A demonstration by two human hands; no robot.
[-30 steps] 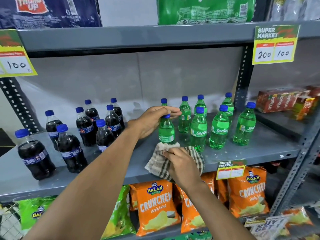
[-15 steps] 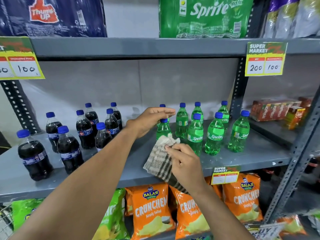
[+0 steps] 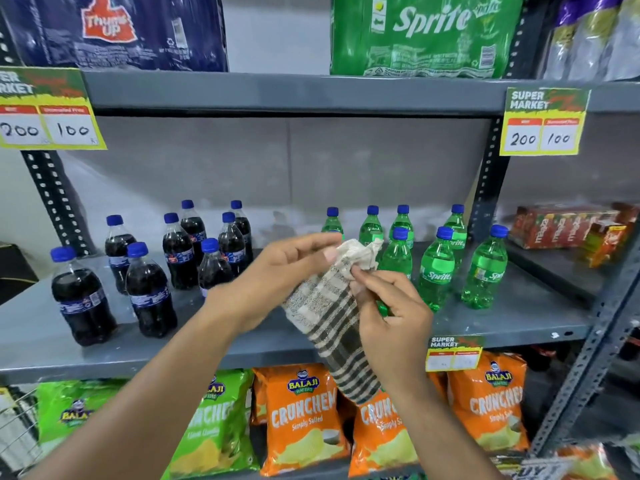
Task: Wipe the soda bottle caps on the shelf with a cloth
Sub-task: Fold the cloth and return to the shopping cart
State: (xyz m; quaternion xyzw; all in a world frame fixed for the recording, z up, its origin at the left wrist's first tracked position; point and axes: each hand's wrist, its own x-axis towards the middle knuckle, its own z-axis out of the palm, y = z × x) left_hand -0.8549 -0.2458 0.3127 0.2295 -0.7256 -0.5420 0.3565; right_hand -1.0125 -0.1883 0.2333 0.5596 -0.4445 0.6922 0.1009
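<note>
A checked beige-and-black cloth [image 3: 329,317] hangs in front of the grey shelf [image 3: 221,351], draped over the front-left green Sprite bottle [image 3: 383,309], of which only a sliver shows. My left hand [image 3: 277,275] pinches the cloth's top from the left, where the cap would be. From the right, my right hand [image 3: 394,317] grips the cloth just below. Several more Sprite bottles [image 3: 437,271] with blue caps [image 3: 444,232] stand to the right and behind. Dark cola bottles [image 3: 149,292] with blue caps stand at the left.
Orange and green crisp bags [image 3: 301,417] fill the shelf below. A Sprite pack [image 3: 426,32] and a Thums Up pack [image 3: 114,29] sit on the shelf above. Yellow price tags [image 3: 543,123] hang from the edges. Juice cartons [image 3: 568,226] are beyond the perforated upright [image 3: 485,188].
The cloth has come up from the shelf's front edge and now covers the bottle's top. My left hand moved from the bare cap onto the cloth. The view tilted upward.
</note>
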